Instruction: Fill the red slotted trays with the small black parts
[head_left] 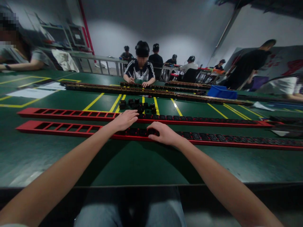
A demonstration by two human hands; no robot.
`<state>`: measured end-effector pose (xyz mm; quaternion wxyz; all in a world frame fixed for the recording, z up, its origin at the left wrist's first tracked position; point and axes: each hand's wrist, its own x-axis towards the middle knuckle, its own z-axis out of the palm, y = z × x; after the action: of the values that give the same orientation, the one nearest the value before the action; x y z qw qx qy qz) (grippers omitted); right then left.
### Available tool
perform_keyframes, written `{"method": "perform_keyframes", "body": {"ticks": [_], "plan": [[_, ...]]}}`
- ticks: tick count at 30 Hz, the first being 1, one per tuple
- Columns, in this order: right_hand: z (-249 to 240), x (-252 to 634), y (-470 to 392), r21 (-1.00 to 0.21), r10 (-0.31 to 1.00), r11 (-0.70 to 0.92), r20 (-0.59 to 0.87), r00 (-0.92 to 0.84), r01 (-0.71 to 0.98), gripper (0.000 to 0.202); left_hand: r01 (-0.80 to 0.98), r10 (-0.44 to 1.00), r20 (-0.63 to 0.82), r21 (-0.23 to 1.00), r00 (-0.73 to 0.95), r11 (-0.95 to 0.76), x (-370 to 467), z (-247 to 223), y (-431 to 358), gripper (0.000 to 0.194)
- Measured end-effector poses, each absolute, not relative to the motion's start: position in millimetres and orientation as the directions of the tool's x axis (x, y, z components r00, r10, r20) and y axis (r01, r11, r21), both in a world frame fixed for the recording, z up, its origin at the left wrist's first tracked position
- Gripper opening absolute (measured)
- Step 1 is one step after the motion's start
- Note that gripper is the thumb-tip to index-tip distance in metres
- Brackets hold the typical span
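Left grip (126, 120) extended over far red strip (180, 122), near loose black parts (136, 104); cannot tell if grasping. Right grip (161, 133) curled over black inserts (196, 136) in near red strip (132, 137); hold unclear. Strips lie on green tabletop (71, 160).

The left hand (126, 119) and right hand (162, 134) are bare, as are the wrists and both forearms (71, 167), which widen smoothly toward the elbows. A sliver of pale cloth (13, 225), perhaps a sleeve edge, shows at the lower left corner. The trousers (99, 211) are light, faded blue, denim-like, softly creased over the thighs, with deep shadow between the legs.
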<state>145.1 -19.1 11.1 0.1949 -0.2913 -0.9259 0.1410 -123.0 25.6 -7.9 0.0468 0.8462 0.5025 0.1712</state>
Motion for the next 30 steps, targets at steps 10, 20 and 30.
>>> {"method": "perform_keyframes", "body": {"ticks": [10, 20, 30], "plan": [[11.1, 145.2, -17.3, -0.384, 0.611, 0.776, 0.262, -0.747, 0.5, 0.031, 0.858, 0.891, 0.191, 0.246, 0.413, -0.45, -119.9, -13.5, 39.1, 0.058], [10.7, 145.0, -17.0, -0.385, 0.615, 0.772, 0.254, -0.747, 0.505, 0.029, 0.815, 0.813, 0.342, 0.186, 0.47, -0.549, -122.9, -15.3, 38.7, 0.048], [13.2, 145.3, -19.2, -0.399, 0.624, 0.763, 0.247, -0.741, 0.509, 0.028, 0.81, 0.86, 0.379, 0.346, 0.341, -0.473, -119.1, -15.0, 35.1, 0.043]]}}
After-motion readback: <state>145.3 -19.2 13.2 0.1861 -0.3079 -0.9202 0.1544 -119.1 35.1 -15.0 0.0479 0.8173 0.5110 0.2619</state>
